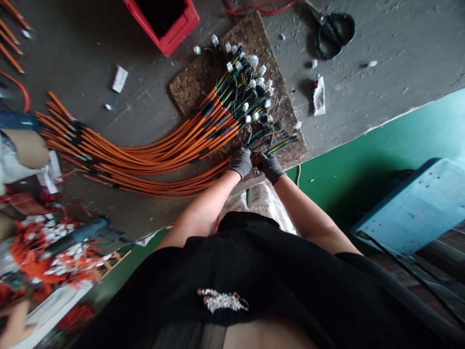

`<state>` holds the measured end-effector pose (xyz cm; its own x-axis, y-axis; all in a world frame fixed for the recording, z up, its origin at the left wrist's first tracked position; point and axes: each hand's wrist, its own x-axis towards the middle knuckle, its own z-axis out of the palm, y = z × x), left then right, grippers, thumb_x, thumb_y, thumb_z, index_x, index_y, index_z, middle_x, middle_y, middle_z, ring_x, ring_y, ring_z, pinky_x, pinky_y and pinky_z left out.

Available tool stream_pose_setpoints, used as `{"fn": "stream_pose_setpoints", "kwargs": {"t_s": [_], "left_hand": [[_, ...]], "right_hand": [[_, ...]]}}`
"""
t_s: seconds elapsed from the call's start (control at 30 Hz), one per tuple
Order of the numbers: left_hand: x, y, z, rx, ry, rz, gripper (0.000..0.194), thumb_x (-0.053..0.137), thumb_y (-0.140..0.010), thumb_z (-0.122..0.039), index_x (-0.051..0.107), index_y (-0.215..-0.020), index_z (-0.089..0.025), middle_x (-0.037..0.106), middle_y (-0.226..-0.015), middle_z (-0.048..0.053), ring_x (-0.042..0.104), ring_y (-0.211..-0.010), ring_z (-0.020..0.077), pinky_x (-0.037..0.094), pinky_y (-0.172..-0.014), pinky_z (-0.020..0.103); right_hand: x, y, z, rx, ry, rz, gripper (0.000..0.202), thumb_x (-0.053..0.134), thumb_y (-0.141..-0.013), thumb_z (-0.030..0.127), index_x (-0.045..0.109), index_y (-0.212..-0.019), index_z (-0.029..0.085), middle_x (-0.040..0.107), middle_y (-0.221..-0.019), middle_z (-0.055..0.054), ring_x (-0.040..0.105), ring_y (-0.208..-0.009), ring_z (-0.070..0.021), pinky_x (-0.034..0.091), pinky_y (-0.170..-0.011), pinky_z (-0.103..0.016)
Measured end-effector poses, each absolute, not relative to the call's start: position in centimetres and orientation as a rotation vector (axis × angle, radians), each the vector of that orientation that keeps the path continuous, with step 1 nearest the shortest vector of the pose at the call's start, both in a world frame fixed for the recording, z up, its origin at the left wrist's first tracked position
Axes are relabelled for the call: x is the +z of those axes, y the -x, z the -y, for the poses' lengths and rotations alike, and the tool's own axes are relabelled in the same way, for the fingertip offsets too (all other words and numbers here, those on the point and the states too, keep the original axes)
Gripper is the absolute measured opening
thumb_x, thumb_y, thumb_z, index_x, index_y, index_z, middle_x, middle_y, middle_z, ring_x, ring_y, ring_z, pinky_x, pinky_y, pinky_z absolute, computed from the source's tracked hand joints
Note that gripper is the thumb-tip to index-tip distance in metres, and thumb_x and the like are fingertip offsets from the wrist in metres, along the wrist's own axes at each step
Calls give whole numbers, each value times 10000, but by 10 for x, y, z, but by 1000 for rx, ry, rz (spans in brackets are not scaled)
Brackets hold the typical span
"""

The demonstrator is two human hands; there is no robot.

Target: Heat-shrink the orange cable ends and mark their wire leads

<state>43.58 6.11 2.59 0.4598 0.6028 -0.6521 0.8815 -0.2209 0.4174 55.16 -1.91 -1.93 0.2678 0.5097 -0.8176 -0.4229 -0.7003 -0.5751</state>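
My left hand (241, 162), in a grey glove, is closed around the end of an orange cable near the front edge of a worn board. Close beside it, my gloved right hand (271, 167) has its fingers closed at the thin wires coming out of the cable ends; exactly what it pinches is too small to make out. A large bundle of orange cables (152, 162) curves across the table from the left. Thin dark, green and yellow wires fan out from their ends, many tipped with white connectors (253, 61). Under them lies the brown board (269, 48).
A red bin (178, 31) stands at the back, and black-handled scissors (334, 36) lie at the back right. A white torn wrapper (319, 97) is on the grey table (385, 82). Orange and white scraps (61, 252) pile up at the left, near another person's hand (16, 325). A blue platform (417, 203) stands right.
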Motion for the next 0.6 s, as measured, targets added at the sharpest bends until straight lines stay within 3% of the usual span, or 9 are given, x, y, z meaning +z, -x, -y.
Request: {"fn": "stream_pose_setpoints", "kwargs": {"t_s": [0.13, 0.37, 0.6], "left_hand": [[22, -423, -63, -373, -1904, -1097, 237, 628, -962, -193, 782, -1122, -110, 780, -1168, 168, 718, -1126, 295, 558, -1057, 391], [19, -369, -63, -164, -1782, -1145, 373, 429, -1039, -163, 765, -1191, -113, 811, -1179, 118, 744, -1094, 214, 579, -1062, 339], [17, -357, -58, -286, -1831, -1246, 299, 691, -967, -364, 812, -1157, -168, 825, -1001, 143, 761, -977, 299, 596, -994, 453]], "right_hand": [[-2, -552, 27, 1632, 1684, 111, 429, 827, -778, 597, 701, -764, 188, 569, -528, 33, 468, -474, -105, 396, -473, -241], [13, -548, 35, 1646, 1633, 140, 524, 825, -738, 702, 726, -793, 190, 578, -537, 42, 475, -490, -96, 415, -491, -236], [20, -540, 34, 1590, 1702, 160, 524, 812, -777, 716, 692, -762, 206, 567, -542, 38, 451, -465, -91, 397, -472, -252]]}}
